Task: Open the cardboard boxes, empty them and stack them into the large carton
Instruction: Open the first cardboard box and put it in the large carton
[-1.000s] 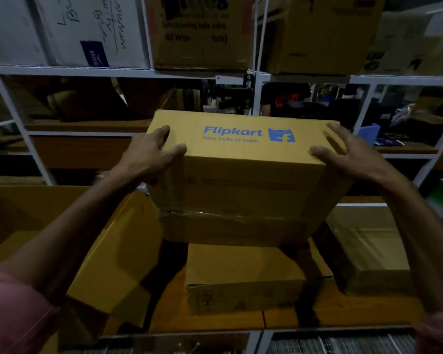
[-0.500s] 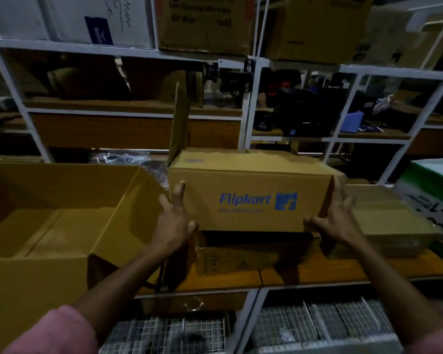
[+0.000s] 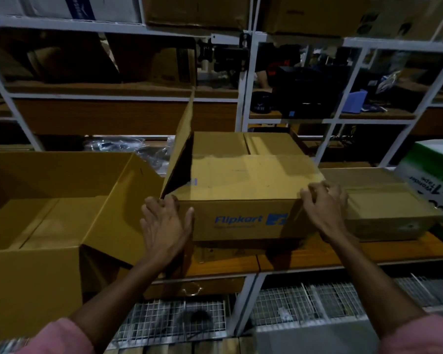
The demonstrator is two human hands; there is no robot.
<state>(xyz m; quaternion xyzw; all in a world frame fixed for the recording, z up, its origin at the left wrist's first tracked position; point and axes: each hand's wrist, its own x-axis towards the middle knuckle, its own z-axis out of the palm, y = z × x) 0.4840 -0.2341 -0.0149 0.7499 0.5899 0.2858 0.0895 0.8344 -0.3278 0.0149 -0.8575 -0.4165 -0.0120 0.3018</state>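
A brown Flipkart box [image 3: 241, 182] sits on top of a lower cardboard box [image 3: 215, 251] on the wooden shelf. Its left side flap [image 3: 182, 141] stands upright, and the top flaps lie across it. My left hand [image 3: 165, 226] rests against the box's front left corner, fingertips curled at the top edge. My right hand [image 3: 322, 208] grips the front right top corner, fingers hooked over the edge. The large open carton [image 3: 49, 175] stands at the left with its flaps spread and a bare cardboard floor showing inside.
A flat taped cardboard box [image 3: 384, 203] lies to the right on the wooden shelf [image 3: 368, 251]. A green and white carton [image 3: 435, 180] is at the far right. White rack posts [image 3: 243, 118] and loaded shelves rise behind. Wire baskets [image 3: 304, 302] sit below.
The Flipkart box came down from chest height and now rests on the lower box. Both hands shifted from its sides to its front top corners.
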